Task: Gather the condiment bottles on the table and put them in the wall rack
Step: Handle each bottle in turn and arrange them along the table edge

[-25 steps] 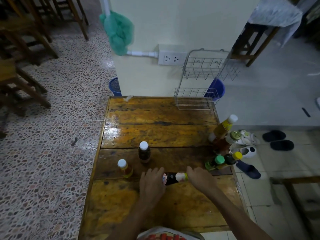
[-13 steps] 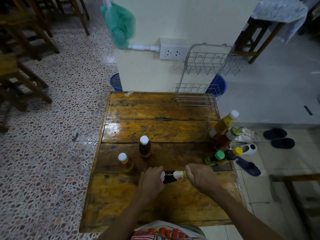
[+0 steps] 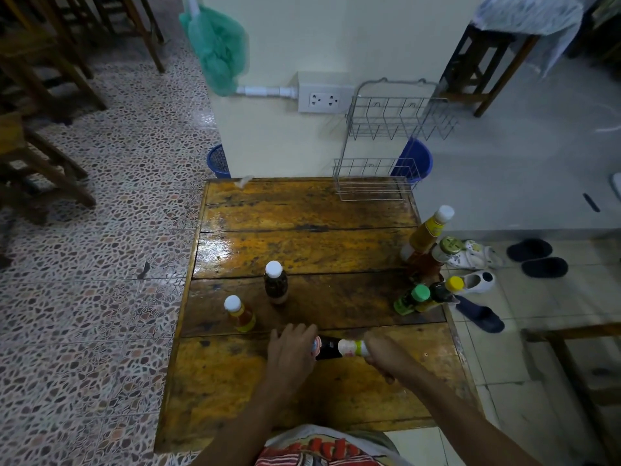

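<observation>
So the dark bottle [image 3: 331, 347] was lying on its side near the front edge of the tabletop [image 3: 302, 243], about midway across, with the left hand [image 3: 291, 352] curled over its base end and the right hand [image 3: 383, 354] wrapped around the cap end, so both grips were closed on that one bottle. It looked like glass with a label, so I'd guess stiff, a bit heavy for its size and breakable if dropped (could be slick too, the wood looked wet-shiny). Best hold is probably round the body, not the cap. Two white-capped bottles [image 3: 275, 285] stood upright just behind the hands toward the left edge, and a cluster of bottles [image 3: 425, 264] crowded the right edge. The wall rack [image 3: 386, 142] hung past the far right corner, nothing in it yet.
</observation>
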The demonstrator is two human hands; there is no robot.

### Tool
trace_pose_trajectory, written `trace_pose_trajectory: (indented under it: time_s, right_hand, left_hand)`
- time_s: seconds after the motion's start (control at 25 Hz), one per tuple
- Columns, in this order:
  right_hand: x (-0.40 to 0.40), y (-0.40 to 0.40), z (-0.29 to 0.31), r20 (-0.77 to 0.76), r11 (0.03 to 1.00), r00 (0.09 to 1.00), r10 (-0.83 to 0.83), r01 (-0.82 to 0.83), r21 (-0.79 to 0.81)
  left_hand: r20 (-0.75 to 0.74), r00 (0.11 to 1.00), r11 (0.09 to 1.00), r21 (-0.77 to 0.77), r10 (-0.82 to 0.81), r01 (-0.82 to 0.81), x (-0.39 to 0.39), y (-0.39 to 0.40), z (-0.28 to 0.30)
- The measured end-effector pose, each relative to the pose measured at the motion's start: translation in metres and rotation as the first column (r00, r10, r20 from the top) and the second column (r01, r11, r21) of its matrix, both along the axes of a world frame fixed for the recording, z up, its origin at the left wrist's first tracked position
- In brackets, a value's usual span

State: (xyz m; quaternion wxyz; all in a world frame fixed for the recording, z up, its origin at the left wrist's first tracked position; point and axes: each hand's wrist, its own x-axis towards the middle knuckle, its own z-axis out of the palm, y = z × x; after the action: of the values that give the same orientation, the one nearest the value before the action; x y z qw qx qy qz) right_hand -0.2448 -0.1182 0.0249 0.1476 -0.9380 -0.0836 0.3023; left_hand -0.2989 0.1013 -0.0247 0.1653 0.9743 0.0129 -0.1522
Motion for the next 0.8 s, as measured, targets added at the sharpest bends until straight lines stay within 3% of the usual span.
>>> trace_pose_trajectory:
  time_s: [0.08, 0.16, 0.2, 0.32, 0.4, 0.48, 0.52, 0.56, 0.68, 0.72, 0.8]
  right_hand:
    - [-0.003, 0.0, 0.008, 0.206, 0.992, 0.971, 0.12, -0.124, 0.003]
    - [-0.004, 0.0, 0.022, 0.252, 0.984, 0.967, 0.042, -0.083, 0.155]
    - [-0.002, 0.003, 0.029, 0.229, 0.99, 0.973, 0.034, -0.064, 0.123]
    - [-0.005, 0.003, 0.025, 0.419, 0.982, 0.899, 0.128, -0.173, 0.072]
    - [-0.003, 0.003, 0.024, 0.405, 0.99, 0.913, 0.042, -0.091, 0.103]
    - [-0.004, 0.005, 0.023, 0.285, 0.996, 0.958, -0.017, -0.01, 0.094]
    - [-0.007, 0.01, 0.025, 0.104, 0.997, 0.994, -0.025, 0.017, 0.076]
    - [-0.005, 0.011, 0.018, 0.142, 0.996, 0.99, 0.008, -0.021, 0.09]
    - [-0.01, 0.004, 0.017, -0.12, 0.992, 0.985, -0.124, 0.127, 0.014]
    - [-0.011, -0.002, 0.01, -0.065, 0.996, 0.994, -0.092, 0.093, 0.007]
    - [-0.012, -0.011, 0.009, -0.1, 0.995, 0.99, -0.103, 0.102, -0.019]
  left_hand:
    - [-0.012, 1.0, 1.0, -0.03, 0.008, -0.008, 0.005, 0.001, 0.001]
    - [-0.022, 1.0, 0.995, -0.098, 0.014, -0.016, 0.008, 0.001, 0.001]
    - [-0.029, 1.0, 0.992, -0.126, 0.012, -0.015, 0.008, 0.002, 0.001]
    - [-0.029, 0.999, 0.989, -0.145, -0.016, 0.012, 0.008, 0.002, 0.0]
    - [-0.021, 1.0, 0.991, -0.131, -0.017, 0.014, 0.007, 0.001, -0.002]
    - [-0.008, 1.0, 0.994, -0.11, -0.004, 0.003, 0.004, 0.0, -0.002]
    - [-0.004, 1.0, 0.996, -0.093, 0.003, -0.003, 0.003, 0.0, -0.002]
    - [-0.001, 1.0, 0.997, -0.071, 0.005, -0.005, 0.002, 0.0, -0.002]
    - [0.026, 0.999, 1.0, -0.001, -0.025, 0.025, -0.002, -0.004, -0.003]
    - [0.035, 0.999, 0.999, 0.011, -0.039, 0.039, -0.002, -0.007, -0.003]
    - [0.049, 0.997, 0.999, 0.01, -0.054, 0.054, -0.002, -0.015, -0.003]
